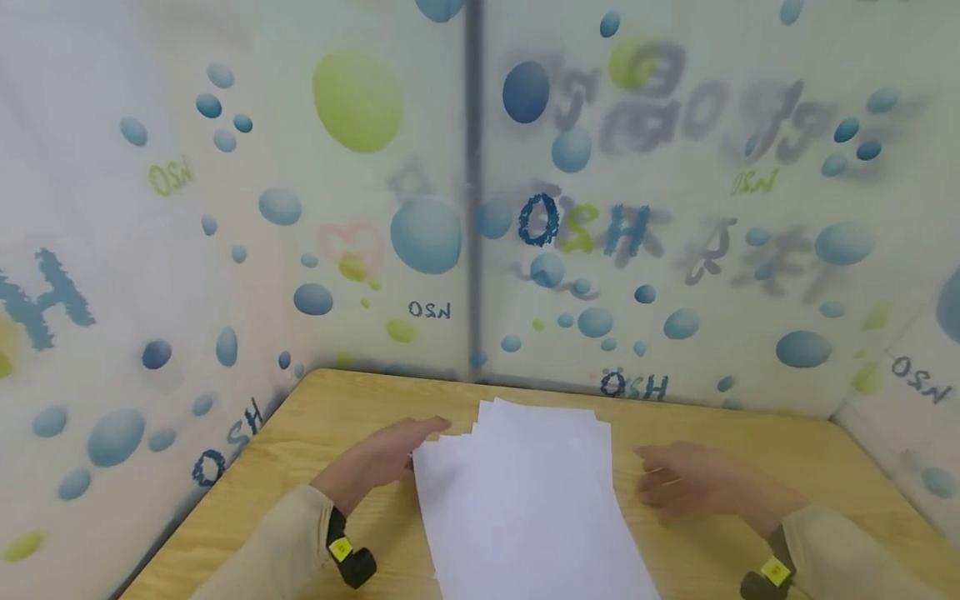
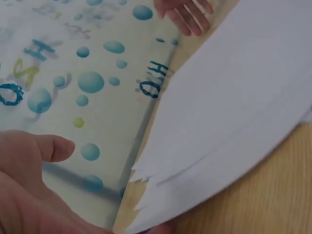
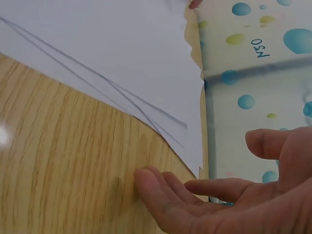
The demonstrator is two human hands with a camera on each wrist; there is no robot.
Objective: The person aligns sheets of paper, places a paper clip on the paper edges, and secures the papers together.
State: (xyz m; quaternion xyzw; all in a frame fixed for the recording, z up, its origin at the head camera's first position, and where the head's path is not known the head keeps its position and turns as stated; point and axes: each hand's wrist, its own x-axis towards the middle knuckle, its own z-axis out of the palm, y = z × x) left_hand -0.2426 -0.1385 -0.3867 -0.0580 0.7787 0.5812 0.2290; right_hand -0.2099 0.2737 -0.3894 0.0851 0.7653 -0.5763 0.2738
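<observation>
A stack of white paper sheets (image 1: pixel 525 500) lies on the wooden table, its sheets fanned unevenly with corners stepping out along the far edge. At the stack's far left corner is my left hand (image 1: pixel 386 454), thumb spread upward and fingertips right at the paper's edge, partly under the corner in the left wrist view. My right hand (image 1: pixel 697 479) hovers to the right of the stack, fingers loosely bent and holding nothing. In the right wrist view, a gap of table shows between the right fingers (image 3: pixel 151 183) and most of the paper's edge.
The wooden table (image 1: pixel 360 400) runs back to walls of pale printed sheeting (image 1: pixel 360 208) with blue and green dots and lettering. A dark vertical strip (image 1: pixel 474 208) divides the back wall. Each wrist wears a dark band with a yellow tag (image 1: pixel 341 548).
</observation>
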